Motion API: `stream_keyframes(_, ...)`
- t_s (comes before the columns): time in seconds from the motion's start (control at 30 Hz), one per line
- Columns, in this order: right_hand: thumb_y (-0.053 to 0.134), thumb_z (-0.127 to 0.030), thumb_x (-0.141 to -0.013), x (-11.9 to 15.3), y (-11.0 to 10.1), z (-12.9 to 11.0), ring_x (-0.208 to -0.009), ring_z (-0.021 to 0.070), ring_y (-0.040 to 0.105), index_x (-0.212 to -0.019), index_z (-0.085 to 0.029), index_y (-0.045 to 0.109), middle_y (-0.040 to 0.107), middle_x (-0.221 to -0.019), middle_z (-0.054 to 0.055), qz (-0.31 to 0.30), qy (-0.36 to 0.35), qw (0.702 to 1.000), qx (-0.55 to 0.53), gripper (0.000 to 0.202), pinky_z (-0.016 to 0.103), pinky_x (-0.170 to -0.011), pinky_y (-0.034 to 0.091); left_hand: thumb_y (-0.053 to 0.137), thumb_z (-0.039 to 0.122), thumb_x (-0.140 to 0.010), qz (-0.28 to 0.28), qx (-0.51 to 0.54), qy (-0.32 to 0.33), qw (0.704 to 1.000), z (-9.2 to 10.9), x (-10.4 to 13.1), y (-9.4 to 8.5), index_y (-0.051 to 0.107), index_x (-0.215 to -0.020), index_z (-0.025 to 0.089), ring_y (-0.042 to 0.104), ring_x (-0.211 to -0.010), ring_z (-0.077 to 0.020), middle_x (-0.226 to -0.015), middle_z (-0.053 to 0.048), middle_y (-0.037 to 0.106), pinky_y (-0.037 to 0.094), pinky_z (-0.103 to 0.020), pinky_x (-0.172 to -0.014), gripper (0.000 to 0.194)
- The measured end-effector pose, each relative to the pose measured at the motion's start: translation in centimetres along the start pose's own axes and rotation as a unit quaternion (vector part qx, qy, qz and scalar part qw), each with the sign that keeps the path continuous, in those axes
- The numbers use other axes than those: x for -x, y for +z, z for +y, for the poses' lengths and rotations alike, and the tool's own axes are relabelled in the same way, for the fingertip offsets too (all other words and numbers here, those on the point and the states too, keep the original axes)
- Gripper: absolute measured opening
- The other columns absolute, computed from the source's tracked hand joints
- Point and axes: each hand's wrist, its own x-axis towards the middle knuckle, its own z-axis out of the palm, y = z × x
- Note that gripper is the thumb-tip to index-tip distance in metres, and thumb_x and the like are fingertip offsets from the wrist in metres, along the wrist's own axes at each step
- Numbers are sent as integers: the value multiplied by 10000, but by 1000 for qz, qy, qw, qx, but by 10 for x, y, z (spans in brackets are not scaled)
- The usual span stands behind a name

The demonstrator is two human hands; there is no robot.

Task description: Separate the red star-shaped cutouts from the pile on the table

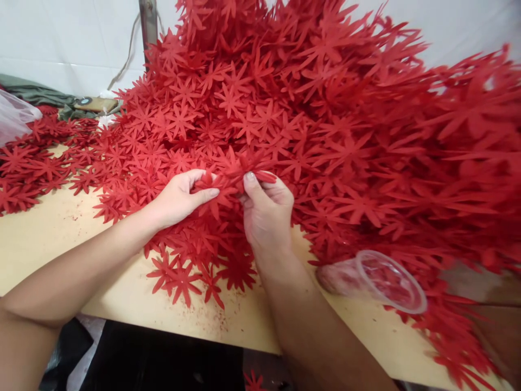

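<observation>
Near the middle of the view, my left hand (181, 198) holds red star-shaped pieces (217, 190) between thumb and fingers. Just to its right, my right hand (268, 206) pinches a red piece, with thumb pressed on the fingers and narrow petals showing between them. Both hands are close together over a large heap of red star-shaped pieces (236, 98). A few loose pieces (183, 282) lie on the pale tabletop below the hands. The fingertips under the petals are partly hidden.
A clear plastic tub (391, 282) with red bits lies tipped on the table (81, 222) at the right. At the back left are green cloth (36, 92), a small tan object (95, 104) and a translucent bag (16, 117). A metal post (148, 27) stands behind the heap.
</observation>
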Motion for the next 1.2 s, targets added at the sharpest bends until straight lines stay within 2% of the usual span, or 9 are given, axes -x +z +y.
stream_keyframes(0.13,836,-338,-501,-4,-1,-5,-626,52,576,-627,-214,639,614,-631,-85,17,-30,999,-12,265,216,-679,506,825,349,-538,45,-14,-13,999,0,-2,-4,589,-690,110,535,-579,-53,-641,37,617,439,-187,-612,369)
stream_keyframes(0.37,764,-324,-642,5,2,-5,-1008,130,628,-727,-252,682,697,-986,-24,-100,-53,993,16,138,376,-1056,414,724,383,-683,103,-56,-17,993,-6,-7,-8,556,-682,126,496,-513,-48,-603,39,582,401,-185,-532,308)
stream_keyframes(0.43,747,-318,-666,8,3,-3,-1026,140,627,-756,-245,698,695,-1027,-8,-133,-51,989,37,126,374,-1037,432,714,364,-696,101,-51,-19,993,-8,-6,-6,550,-684,130,486,-512,-46,-596,45,569,390,-181,-527,286)
stream_keyframes(0.53,737,-281,-671,11,5,0,-769,98,639,-707,-223,696,695,-779,-30,-132,-29,989,57,80,291,-823,525,706,292,-705,80,-25,-19,996,-7,-3,1,561,-704,132,492,-541,-43,-594,57,557,407,-174,-577,216)
stream_keyframes(0.63,744,-265,-641,9,4,2,-622,68,584,-645,-196,676,656,-642,-48,-70,-13,995,67,97,234,-665,507,664,237,-739,52,6,-26,998,-4,2,6,588,-802,130,527,-597,-51,-657,51,591,436,-187,-660,145)
stream_keyframes(0.73,745,-269,-619,4,2,1,-621,63,569,-643,-183,663,651,-645,-48,-14,-35,997,62,122,225,-648,488,655,206,-738,27,2,-45,999,-2,4,6,581,-812,126,508,-581,-45,-679,50,591,423,-188,-641,132)
stream_keyframes(0.97,763,-263,-561,-6,-3,-3,-594,52,524,-633,-190,631,588,-606,-68,83,-91,991,57,168,217,-626,445,666,202,-708,70,-29,-52,996,-7,-1,-4,561,-705,124,505,-563,-55,-658,36,595,399,-198,-599,130)
stream_keyframes(1.07,746,-259,-611,-4,-4,-4,-676,55,552,-663,-205,642,600,-679,-63,50,-109,992,48,128,225,-725,462,645,238,-736,82,-87,-48,992,-7,-3,-7,526,-641,134,432,-489,-47,-564,50,526,335,-200,-517,185)
stream_keyframes(1.2,688,-268,-712,3,-1,-4,-827,79,590,-717,-229,660,631,-802,-43,-62,-125,989,48,49,261,-873,465,622,272,-766,69,-123,-40,989,-6,-3,-6,462,-600,152,385,-456,-40,-517,60,469,291,-200,-481,260)
